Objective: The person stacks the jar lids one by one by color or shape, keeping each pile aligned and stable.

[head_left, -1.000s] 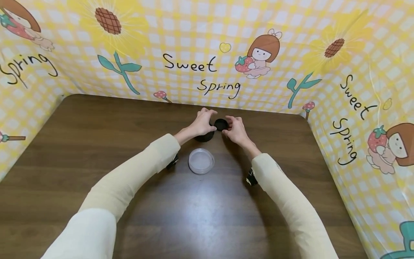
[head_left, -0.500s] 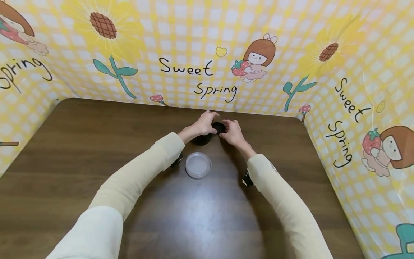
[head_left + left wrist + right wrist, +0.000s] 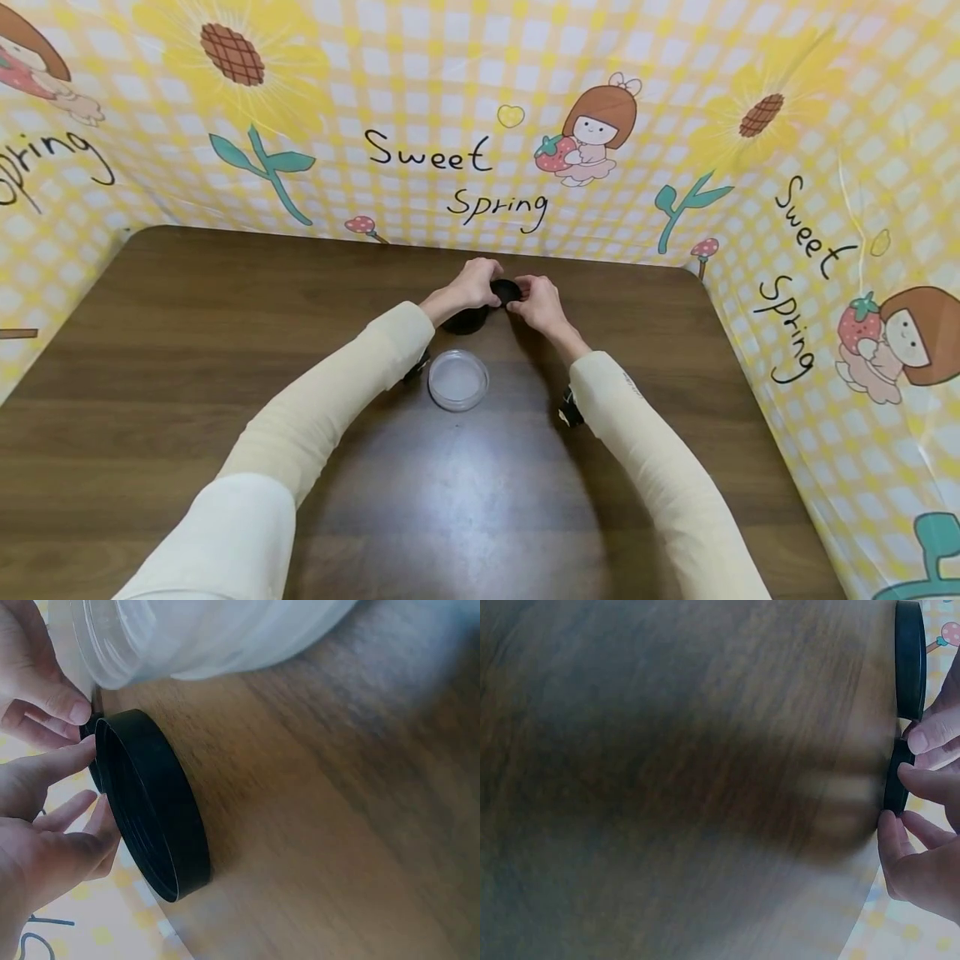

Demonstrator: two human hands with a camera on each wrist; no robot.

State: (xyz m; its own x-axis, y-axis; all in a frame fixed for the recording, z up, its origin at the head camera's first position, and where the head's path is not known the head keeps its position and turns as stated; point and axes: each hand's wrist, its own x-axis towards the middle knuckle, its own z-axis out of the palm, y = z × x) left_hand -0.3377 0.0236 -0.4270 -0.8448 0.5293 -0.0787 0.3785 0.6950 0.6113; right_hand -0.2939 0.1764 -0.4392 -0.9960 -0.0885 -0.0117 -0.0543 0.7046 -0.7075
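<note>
Near the table's back edge, a small round black lid (image 3: 506, 291) sits between my two hands. My right hand (image 3: 542, 302) pinches it from the right, with thumb and fingers at its rim. From the other side my left hand (image 3: 474, 285) holds it with the thumb and curved fingers. In the right wrist view the small black lid (image 3: 898, 780) shows edge-on, with fingertips at both ends. A larger black lid (image 3: 161, 806) lies beside it, partly under my left hand in the head view. Closer to me stands a clear round container (image 3: 458, 381).
The dark wood table (image 3: 465, 500) reaches up to a yellow checked cloth (image 3: 420, 100) with printed flowers and words at the back and sides. In the left wrist view the clear container (image 3: 202, 634) is near the larger lid.
My right fingers have drawn in around the small lid, and my left hand has come closer to it. The small lid has tilted slightly. The head view has shifted a little.
</note>
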